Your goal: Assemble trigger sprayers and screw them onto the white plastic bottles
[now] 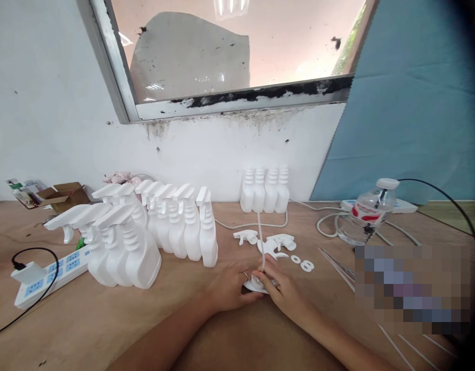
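Head, R hand (282, 289) on thin wht tube (261, 234)

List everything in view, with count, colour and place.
Spray bottles: about ten, white, left
Bottles without triggers: four, white, at wall
Loose triggers: two or more, white, beyond hands
Rings: few, white, right of triggers
Held part: one, white, in hands
Tube: one, white, above held part
Thin rods: several, white, right
Water bottle: one, clear, right
Power strips: two, white, left, right
Cables: several, black and pale, both sides
Box: one, brown, far left
Pink thing: unclear, behind bottles
Window: one, grey-framed, above
Cloth: one, blue, right wall
Wall: one, white, behind
Table: one, brown, below
Left hand: one, on held part
Right hand: one, on held part
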A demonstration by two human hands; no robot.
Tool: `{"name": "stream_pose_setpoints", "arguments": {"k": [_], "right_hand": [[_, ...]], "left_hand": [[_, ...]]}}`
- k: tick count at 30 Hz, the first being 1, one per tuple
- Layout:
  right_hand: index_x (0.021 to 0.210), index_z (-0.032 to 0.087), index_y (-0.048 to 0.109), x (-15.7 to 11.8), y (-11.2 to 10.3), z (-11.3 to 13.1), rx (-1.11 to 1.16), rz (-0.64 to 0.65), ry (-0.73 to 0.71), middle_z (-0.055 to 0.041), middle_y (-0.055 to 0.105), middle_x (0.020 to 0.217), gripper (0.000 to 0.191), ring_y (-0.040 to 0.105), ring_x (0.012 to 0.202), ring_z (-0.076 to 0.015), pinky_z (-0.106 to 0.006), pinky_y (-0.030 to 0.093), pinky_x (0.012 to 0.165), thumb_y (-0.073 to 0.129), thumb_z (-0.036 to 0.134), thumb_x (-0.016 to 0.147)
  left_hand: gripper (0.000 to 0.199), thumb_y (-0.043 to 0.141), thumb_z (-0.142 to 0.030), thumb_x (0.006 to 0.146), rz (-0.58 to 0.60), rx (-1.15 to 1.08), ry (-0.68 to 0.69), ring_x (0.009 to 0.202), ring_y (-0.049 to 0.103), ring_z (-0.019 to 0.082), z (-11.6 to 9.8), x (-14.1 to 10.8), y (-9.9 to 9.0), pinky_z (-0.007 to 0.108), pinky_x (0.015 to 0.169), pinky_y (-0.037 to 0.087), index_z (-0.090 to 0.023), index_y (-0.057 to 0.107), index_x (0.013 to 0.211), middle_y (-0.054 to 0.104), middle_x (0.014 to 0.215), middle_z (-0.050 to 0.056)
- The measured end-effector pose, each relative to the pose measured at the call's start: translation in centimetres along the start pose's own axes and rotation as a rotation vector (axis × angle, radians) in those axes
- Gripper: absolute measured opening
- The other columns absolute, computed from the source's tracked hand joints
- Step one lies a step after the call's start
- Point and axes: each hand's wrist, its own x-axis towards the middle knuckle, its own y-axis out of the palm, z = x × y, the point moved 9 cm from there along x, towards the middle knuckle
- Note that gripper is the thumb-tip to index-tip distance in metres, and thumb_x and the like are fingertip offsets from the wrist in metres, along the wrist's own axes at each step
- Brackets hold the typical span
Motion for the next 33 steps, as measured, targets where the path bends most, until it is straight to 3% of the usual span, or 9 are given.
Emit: {"name": "stream_pose_setpoints", "arguments": {"k": [8, 21, 24, 26, 29, 31, 33], "right_hand": [[0.067, 0.020, 0.046, 0.1, 0.5, -1.0, 0.043, 0.015, 0.045, 0.0001, 0.048, 0.070, 0.029, 0.047, 0.068, -0.0150, -0.026, 0.039, 0.065, 0.042, 0.031, 0.094], [0.062, 0.019, 0.048, 0.2, 0.4, -0.8, 0.078, 0.045, 0.096, -0.0001, 0.049, 0.069, 0.035, 0.047, 0.070, -0.0150, -0.028, 0.040, 0.067, 0.045, 0.034, 0.093], [0.069, 0.019, 0.056, 0.1, -0.2, -1.0, 0.099, 0.068, 0.093, -0.0008, 0.054, 0.074, 0.030, 0.050, 0.074, -0.0153, -0.028, 0.042, 0.070, 0.047, 0.036, 0.092], [0.087, 0.021, 0.062, -0.4, -0.8, -1.3, 0.136, 0.075, 0.101, -0.0024, 0.059, 0.087, 0.020, 0.054, 0.082, -0.0162, -0.028, 0.044, 0.076, 0.052, 0.039, 0.089], [0.120, 0.025, 0.053, -1.8, -1.8, -3.2, 0.286, 0.032, 0.217, -0.0049, 0.059, 0.111, 0.045, 0.056, 0.100, -0.0192, -0.031, 0.045, 0.088, 0.063, 0.044, 0.081], [0.119, 0.024, 0.054, -2.9, -2.2, -5.0, 0.413, -0.024, 0.331, -0.0062, 0.060, 0.113, 0.055, 0.056, 0.105, -0.0222, -0.034, 0.045, 0.091, 0.070, 0.047, 0.072], [0.107, 0.021, 0.060, -3.8, -2.6, -6.4, 0.515, -0.077, 0.433, -0.0071, 0.064, 0.108, 0.050, 0.059, 0.101, -0.0241, -0.036, 0.047, 0.089, 0.074, 0.047, 0.067]], "left_hand": [[0.032, 0.060, -0.038, 0.083, -0.010, -0.003, 0.029, 0.107, 0.058, 0.022, -0.3, 0.1, -0.2, 0.031, 0.094, 0.043, -0.018, 0.065, 0.107, 0.063, 0.116, 0.008], [0.033, 0.060, -0.039, 0.083, 0.008, -0.073, -0.062, 0.108, 0.055, 0.023, 0.3, 0.1, 0.1, 0.034, 0.096, 0.041, -0.022, 0.064, 0.111, 0.063, 0.116, 0.006], [0.033, 0.065, -0.040, 0.079, 0.015, -0.210, -0.116, 0.098, 0.059, 0.022, 0.7, 0.3, 0.0, 0.032, 0.088, 0.045, -0.022, 0.066, 0.106, 0.067, 0.106, 0.004], [0.032, 0.064, -0.043, 0.079, 0.021, -0.311, -0.184, 0.085, 0.061, 0.020, 1.2, 0.3, 0.0, 0.029, 0.080, 0.046, -0.020, 0.068, 0.102, 0.069, 0.095, 0.002], [0.035, 0.059, -0.045, 0.083, -0.038, -0.458, -0.307, 0.079, 0.061, 0.019, 1.6, 0.4, -0.3, 0.027, 0.073, 0.047, -0.016, 0.068, 0.101, 0.070, 0.089, 0.002], [0.037, 0.057, -0.044, 0.084, -0.081, -0.569, -0.322, 0.085, 0.061, 0.020, 1.0, 0.8, -0.5, 0.028, 0.077, 0.047, -0.016, 0.066, 0.106, 0.070, 0.097, 0.003], [0.037, 0.057, -0.041, 0.085, -0.108, -0.652, -0.267, 0.097, 0.060, 0.021, -0.4, 1.6, -0.8, 0.029, 0.085, 0.046, -0.018, 0.063, 0.114, 0.067, 0.110, 0.004]]}}
